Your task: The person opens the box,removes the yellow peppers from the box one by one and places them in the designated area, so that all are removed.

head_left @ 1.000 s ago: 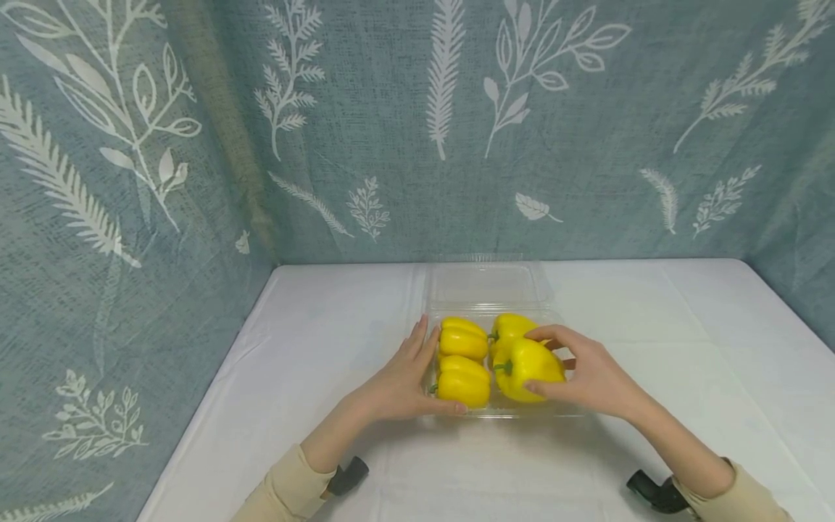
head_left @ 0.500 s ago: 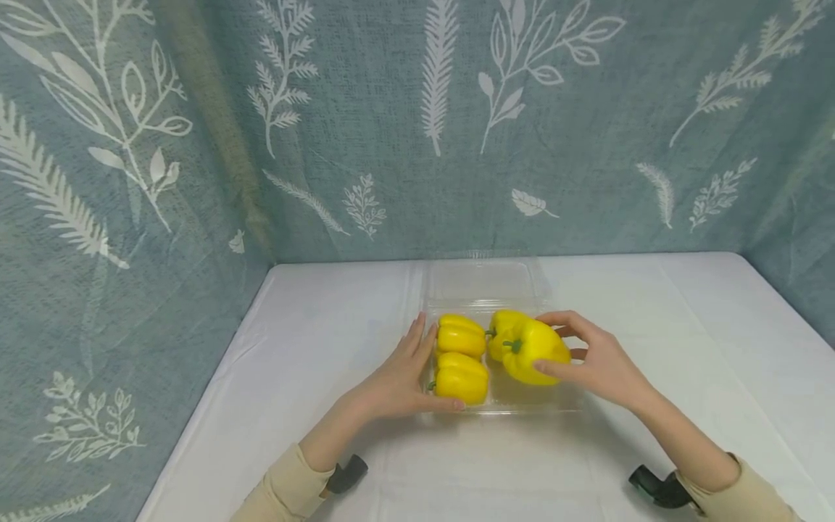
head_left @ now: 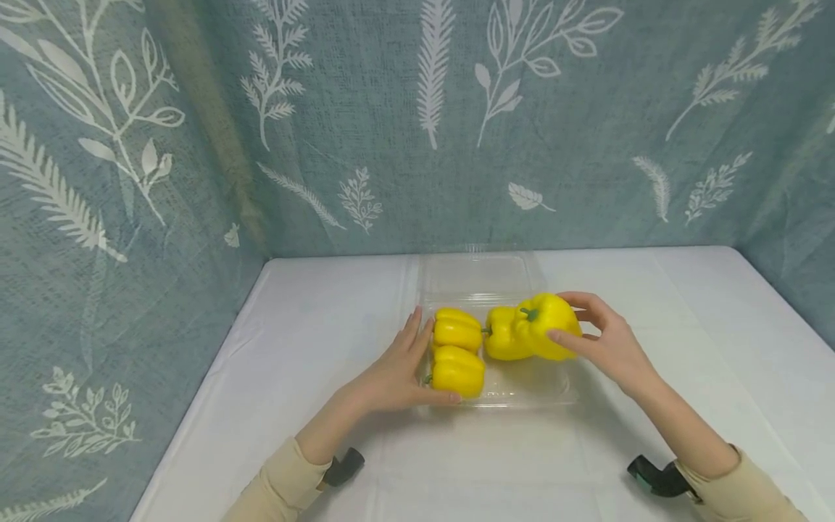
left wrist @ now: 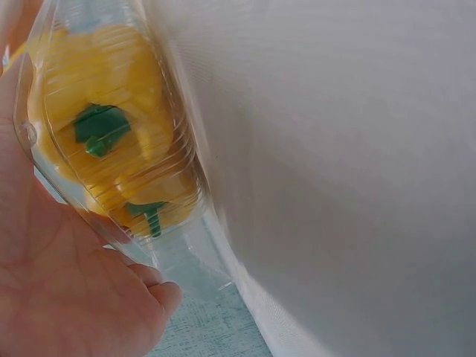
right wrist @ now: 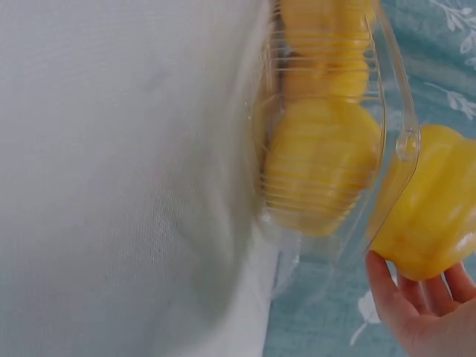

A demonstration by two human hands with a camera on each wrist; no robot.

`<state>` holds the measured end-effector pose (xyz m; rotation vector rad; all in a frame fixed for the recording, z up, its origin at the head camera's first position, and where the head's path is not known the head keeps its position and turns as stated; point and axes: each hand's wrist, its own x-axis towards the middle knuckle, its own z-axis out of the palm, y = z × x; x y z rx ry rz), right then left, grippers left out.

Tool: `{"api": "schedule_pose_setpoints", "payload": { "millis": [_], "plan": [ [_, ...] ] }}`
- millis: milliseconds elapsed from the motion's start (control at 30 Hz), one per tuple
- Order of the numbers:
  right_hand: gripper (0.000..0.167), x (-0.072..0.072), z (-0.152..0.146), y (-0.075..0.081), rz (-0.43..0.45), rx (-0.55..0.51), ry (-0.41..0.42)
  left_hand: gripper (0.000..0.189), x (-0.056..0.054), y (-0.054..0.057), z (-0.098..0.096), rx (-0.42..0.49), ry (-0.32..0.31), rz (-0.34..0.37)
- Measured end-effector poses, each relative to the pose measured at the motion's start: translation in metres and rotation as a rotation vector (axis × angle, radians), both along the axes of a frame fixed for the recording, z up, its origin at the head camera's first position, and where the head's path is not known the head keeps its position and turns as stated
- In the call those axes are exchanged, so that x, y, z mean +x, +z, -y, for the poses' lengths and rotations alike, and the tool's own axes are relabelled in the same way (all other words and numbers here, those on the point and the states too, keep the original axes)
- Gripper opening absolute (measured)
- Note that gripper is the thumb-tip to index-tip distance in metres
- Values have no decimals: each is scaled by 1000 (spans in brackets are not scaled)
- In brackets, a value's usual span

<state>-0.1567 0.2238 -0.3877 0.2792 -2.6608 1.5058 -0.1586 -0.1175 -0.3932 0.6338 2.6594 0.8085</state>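
Observation:
My right hand [head_left: 609, 344] grips a yellow bell pepper [head_left: 546, 326] with a green stem. In the right wrist view, this held pepper [right wrist: 431, 204] is raised above the rim of a clear plastic clamshell box [right wrist: 405, 145]. Inside the box are a back left pepper [head_left: 457, 328], a front left pepper [head_left: 458, 371] and a back right pepper [head_left: 505, 333], partly covered by the held one. Along the box's left side rests my left hand [head_left: 391, 377], fingers straight and thumb by the front edge. The left wrist view shows two green stems through the ribbed wall.
The box's hinged lid [head_left: 472, 275] lies folded back toward the rear edge of the white-covered table [head_left: 326, 326]. Blue-green leaf-patterned curtains [head_left: 391, 145] hang behind and at the sides. Dark camera mounts [head_left: 659, 478] sit on both wrists.
The right hand has lifted the bell pepper from the box's front right and moved it back and slightly right. My left hand keeps its place against the box.

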Motion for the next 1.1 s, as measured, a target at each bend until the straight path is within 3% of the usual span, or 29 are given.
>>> {"api": "schedule_pose_setpoints", "payload": {
  "millis": [200,233,433,733,1100],
  "plan": [
    [61,-31,-28,-49,-48,13,-62,129,-1,0,0,-6,-3,-7],
    [61,-32,-30,-48,-53,-37,-43,129,-1,0,0,-6,-4,-10],
    [62,-39,-37,-53,-45,-119,-101,128,-2,-1,0,-4,-8,-14],
    [70,-52,-50,-57,6,-165,-212,128,-1,-1,0,-1,-8,-5],
    [78,-64,-59,-58,102,-261,-254,128,-1,-1,0,11,-4,2]
  ]
}}
